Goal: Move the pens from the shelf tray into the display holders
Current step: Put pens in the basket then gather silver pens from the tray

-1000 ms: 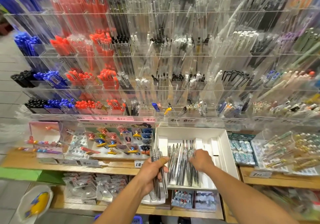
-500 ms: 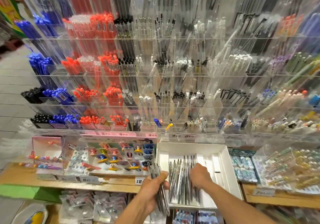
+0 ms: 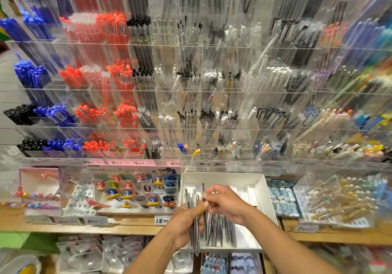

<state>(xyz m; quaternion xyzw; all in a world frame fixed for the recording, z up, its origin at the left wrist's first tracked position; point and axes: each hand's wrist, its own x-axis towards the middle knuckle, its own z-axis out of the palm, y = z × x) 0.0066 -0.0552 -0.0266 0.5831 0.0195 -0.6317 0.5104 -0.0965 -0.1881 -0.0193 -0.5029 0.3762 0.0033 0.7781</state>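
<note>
We see a wall of clear holders [image 3: 212, 95] filling most of the view, tiered rows of acrylic compartments stuffed with pens: blue at far left, red next, then black, clear and white ones through the middle, mixed colours at right, all blurred toward the edges. Price labels [image 3: 176, 163] run along the bottom rail. Under it a wooden shelf [image 3: 118, 227] carries a card of toy charms [image 3: 135, 191], a white tray [image 3: 261, 193] in the middle, and packets of clips [image 3: 283, 201] just right of the tray. The tray has loose dark pens [image 3: 220, 229] lying lengthwise in its near part, partly hidden by our hands. Left hand [image 3: 184, 225] is over the tray's left front corner, fingers curled round a bundle [image 3: 195, 231] of dark pens held roughly upright, a bandage [image 3: 200, 208] on the thumb. Right hand [image 3: 227, 203] is above the tray, touching the left, fingertips pinching the top of one pen at the bundle; we cannot tell whether that pen is already inside the bundle or apart from it.
</note>
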